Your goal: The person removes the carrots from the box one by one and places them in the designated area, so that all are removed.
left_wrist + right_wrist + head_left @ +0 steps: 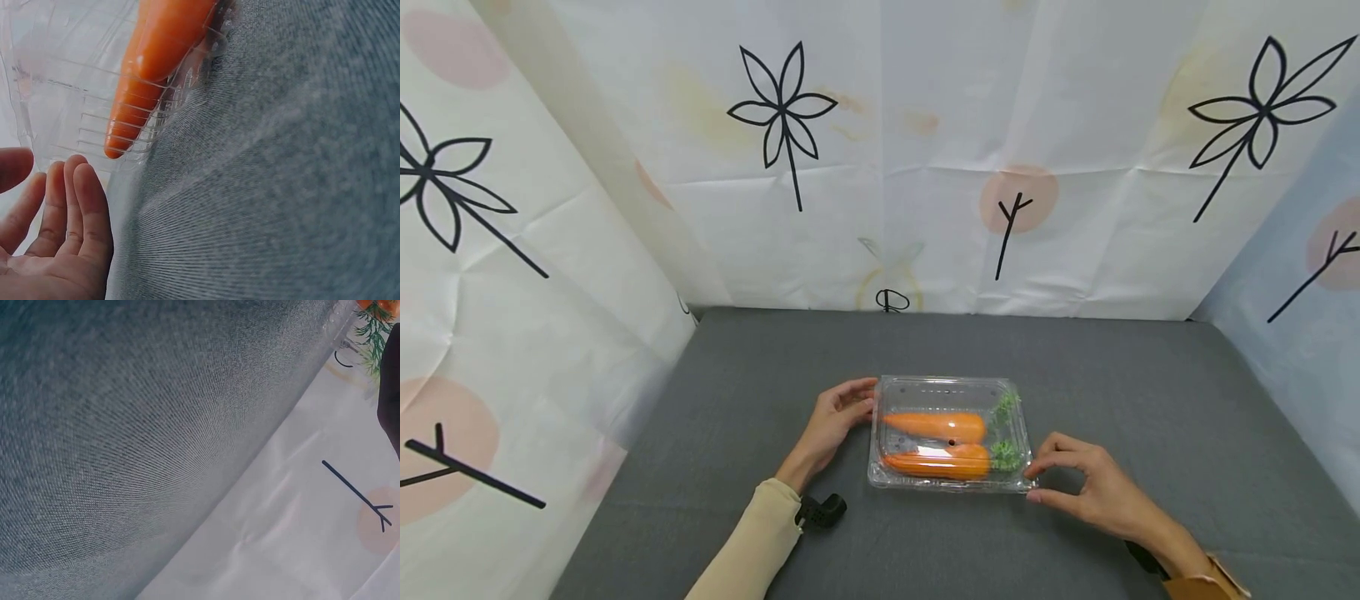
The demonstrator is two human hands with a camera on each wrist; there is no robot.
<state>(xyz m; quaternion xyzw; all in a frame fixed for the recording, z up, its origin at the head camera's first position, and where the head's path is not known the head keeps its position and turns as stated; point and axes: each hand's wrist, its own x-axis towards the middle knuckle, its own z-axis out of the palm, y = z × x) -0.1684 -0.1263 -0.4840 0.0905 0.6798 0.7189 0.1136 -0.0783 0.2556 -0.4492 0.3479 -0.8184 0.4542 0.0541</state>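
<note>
A clear plastic clamshell box (949, 388) with its lid down sits on the grey table. Inside lie carrots, an upper carrot (936, 426) and a lower carrot (940, 462), with green tops (1004, 455) toward the right end. At the box's left side is my left hand (833, 421), its fingertips right at the edge. The left wrist view shows those fingers (92, 194) fairly straight beside the ribbed plastic wall. My right hand (1093, 483) pinches the front right corner of the box between thumb and fingers. Only a dark sliver of that hand shows in the right wrist view.
The grey cloth-covered table (760, 358) surrounds the box. White sheets with black flower drawings hang as a back wall (895, 125), a left wall (512, 333) and a right wall (1315, 350). A black wrist strap (822, 510) is on the left wrist.
</note>
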